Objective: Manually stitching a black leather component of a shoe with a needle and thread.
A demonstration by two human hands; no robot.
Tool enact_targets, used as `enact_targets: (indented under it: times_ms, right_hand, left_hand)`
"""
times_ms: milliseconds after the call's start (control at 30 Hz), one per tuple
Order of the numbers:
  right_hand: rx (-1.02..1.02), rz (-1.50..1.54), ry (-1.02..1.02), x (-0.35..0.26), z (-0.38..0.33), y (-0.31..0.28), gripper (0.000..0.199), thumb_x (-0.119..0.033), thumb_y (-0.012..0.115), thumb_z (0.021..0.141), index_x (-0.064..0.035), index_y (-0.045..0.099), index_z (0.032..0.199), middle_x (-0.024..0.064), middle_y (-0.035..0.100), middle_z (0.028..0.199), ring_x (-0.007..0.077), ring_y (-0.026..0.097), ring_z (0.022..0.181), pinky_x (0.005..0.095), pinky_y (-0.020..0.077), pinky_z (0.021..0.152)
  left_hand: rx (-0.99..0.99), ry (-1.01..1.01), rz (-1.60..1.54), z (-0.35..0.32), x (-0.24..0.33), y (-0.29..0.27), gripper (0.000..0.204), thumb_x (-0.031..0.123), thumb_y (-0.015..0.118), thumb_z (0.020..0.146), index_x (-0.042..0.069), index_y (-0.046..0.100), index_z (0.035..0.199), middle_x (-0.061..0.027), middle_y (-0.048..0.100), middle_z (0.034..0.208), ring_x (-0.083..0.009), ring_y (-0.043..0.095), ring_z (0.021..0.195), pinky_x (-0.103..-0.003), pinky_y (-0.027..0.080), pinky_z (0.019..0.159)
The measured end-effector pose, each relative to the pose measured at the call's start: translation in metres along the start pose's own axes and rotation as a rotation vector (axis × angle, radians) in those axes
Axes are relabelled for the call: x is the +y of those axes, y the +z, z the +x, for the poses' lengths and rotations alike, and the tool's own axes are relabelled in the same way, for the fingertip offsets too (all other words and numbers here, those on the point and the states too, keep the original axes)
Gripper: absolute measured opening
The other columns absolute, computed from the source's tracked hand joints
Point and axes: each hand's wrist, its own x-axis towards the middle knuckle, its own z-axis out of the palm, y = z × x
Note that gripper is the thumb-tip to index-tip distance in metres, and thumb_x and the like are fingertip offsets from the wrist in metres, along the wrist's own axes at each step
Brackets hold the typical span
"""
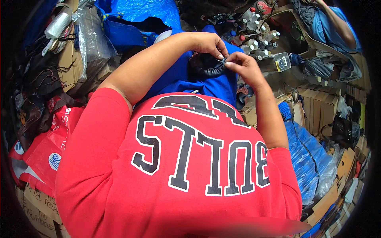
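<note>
While a red T-shirt (pixel 182 174) with large black lettering fills the lower half of the view, a person works over a blue cloth (pixel 186 81) spread across the lap. Blue plastic sacks (pixel 307 158) lie at the right, red bags (pixel 47 150) at the left, and cardboard boxes (pixel 317 107) crowd the far right. A cluster of small bottles (pixel 256 33) stands beyond the hands, with another person's arm in a blue sleeve (pixel 331 25) at the upper right corner.

On the blue cloth rests a dark, gathered leather piece (pixel 207 65), rounded and puckered along its edge, held between both hands just above the shirt's collar. The left hand (pixel 206 43) curls over its upper edge, fingertips pinching the rim. The right hand (pixel 244 65) meets it from the other side, thumb and forefinger closed on the same puckered edge, so the two hands nearly touch.
</note>
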Motion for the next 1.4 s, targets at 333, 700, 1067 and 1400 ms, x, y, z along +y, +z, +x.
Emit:
enact_targets:
  times_ms: [333, 700, 1067, 1400]
  right_hand:
    - [0.195, -0.290, -0.090, -0.019, -0.023, 0.013, 0.019, -0.006, 0.066, 0.074, -0.0104, 0.068, 0.092, 0.0044, 0.049, 0.070, 0.0154, 0.050, 0.065, 0.0284, 0.0420, 0.060]
    - [0.346, -0.660, -0.232, -0.022, -0.042, 0.048, 0.034, -0.004, 0.062, 0.074, -0.0109, 0.064, 0.107, 0.0089, 0.051, 0.074, 0.0253, 0.053, 0.068, 0.0377, 0.0416, 0.063]
    - [0.199, -0.279, -0.033, -0.013, -0.035, 0.022, 0.032, -0.002, 0.059, 0.079, -0.0171, 0.066, 0.107, 0.0061, 0.048, 0.076, 0.0182, 0.050, 0.070, 0.0274, 0.0418, 0.067]
    - [0.037, -0.261, 0.030, -0.015, -0.017, -0.001, 0.029, 0.000, 0.054, 0.081, -0.0143, 0.067, 0.103, 0.0017, 0.044, 0.080, 0.0129, 0.045, 0.076, 0.0231, 0.0388, 0.071]
  left_hand:
    - [0.371, -0.002, 0.142, -0.043, -0.005, 0.015, 0.043, -0.007, 0.046, 0.071, 0.009, 0.062, 0.107, -0.0090, 0.052, 0.088, -0.0216, 0.057, 0.086, -0.029, 0.049, 0.064]
    - [0.740, 0.130, 0.423, -0.056, -0.021, 0.058, 0.016, 0.004, 0.067, 0.072, 0.008, 0.069, 0.088, -0.0081, 0.059, 0.078, -0.0211, 0.059, 0.070, -0.029, 0.047, 0.063]
    - [0.681, 0.255, 0.064, -0.047, -0.026, 0.054, 0.019, 0.000, 0.064, 0.076, 0.011, 0.070, 0.090, -0.0033, 0.052, 0.078, -0.0156, 0.051, 0.075, -0.025, 0.044, 0.065]
    - [0.678, 0.174, 0.156, -0.042, -0.026, 0.053, 0.020, 0.004, 0.066, 0.073, 0.017, 0.072, 0.087, -0.0056, 0.051, 0.077, -0.0213, 0.051, 0.076, -0.031, 0.044, 0.070]
